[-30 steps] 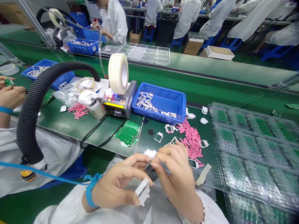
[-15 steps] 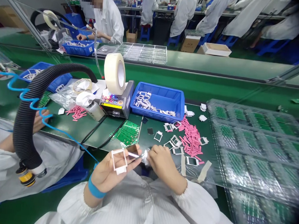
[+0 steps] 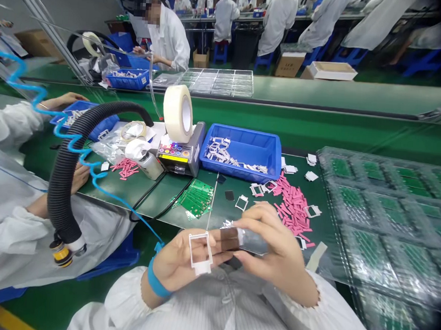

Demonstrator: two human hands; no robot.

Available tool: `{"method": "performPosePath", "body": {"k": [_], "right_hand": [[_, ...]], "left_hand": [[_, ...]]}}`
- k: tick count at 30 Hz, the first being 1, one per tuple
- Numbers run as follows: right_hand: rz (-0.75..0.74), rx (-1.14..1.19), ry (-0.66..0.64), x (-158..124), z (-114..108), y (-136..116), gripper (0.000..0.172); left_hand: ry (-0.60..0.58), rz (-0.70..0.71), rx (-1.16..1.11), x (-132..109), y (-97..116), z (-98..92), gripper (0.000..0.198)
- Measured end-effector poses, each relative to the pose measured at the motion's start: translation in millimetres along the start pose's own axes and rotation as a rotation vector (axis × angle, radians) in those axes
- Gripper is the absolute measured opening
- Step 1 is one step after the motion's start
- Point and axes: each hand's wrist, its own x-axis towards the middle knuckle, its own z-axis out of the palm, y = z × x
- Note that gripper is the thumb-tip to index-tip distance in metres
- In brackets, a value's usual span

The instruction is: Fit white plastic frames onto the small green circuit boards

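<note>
My left hand (image 3: 184,262) lies palm up near my lap, holding a small white square frame (image 3: 199,251) and pinching one end of a dark glossy strip (image 3: 230,239). My right hand (image 3: 275,250) pinches the other end of that strip, where a clear film (image 3: 255,242) sticks out. A blue wrist strap (image 3: 156,283) circles my left wrist. Just beyond my hands on the green bench lie pink strips (image 3: 295,204), loose white frames (image 3: 242,202), a dark square piece (image 3: 229,195) and green circuit boards (image 3: 196,197).
A blue bin (image 3: 251,152) of white frames and a tape dispenser with a big tape roll (image 3: 179,113) stand behind. Clear trays of green boards (image 3: 385,215) fill the right. A black corrugated hose (image 3: 75,156) arcs at left beside a co-worker's sleeve (image 3: 3,181). Other people sit beyond the conveyor.
My right hand rose and came back to my left, now pinching the dark strip with film between both hands. The co-worker at left reached toward the far blue bin.
</note>
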Motion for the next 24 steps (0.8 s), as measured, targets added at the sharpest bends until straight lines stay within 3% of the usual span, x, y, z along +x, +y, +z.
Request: {"method": "performPosePath", "body": {"k": [5,10,18,21,24], "right_hand": [[-0.108,-0.212,-0.084,1.7,-9.0,-12.3,0.025],[-0.103,-0.257,-0.128,1.5,-5.5,-17.7,0.024],[-0.075,-0.278,-0.144,-2.9,0.5,-19.6,0.018],[0.047,-0.314,-0.214,-12.4,14.0,-24.7,0.030],[0.173,-0.283,-0.419,-23.6,22.7,-26.3,0.064]], "left_hand": [[0.079,0.027,0.195,2.1,-6.1,-1.4,0.044],[0.096,0.022,0.322,0.4,-9.8,-5.7,0.044],[0.109,0.067,0.279,4.4,-13.7,-7.0,0.042],[0.204,0.099,0.141,8.2,-22.3,-7.6,0.035],[0.289,0.063,-0.015,12.4,-32.7,-12.6,0.028]]}}
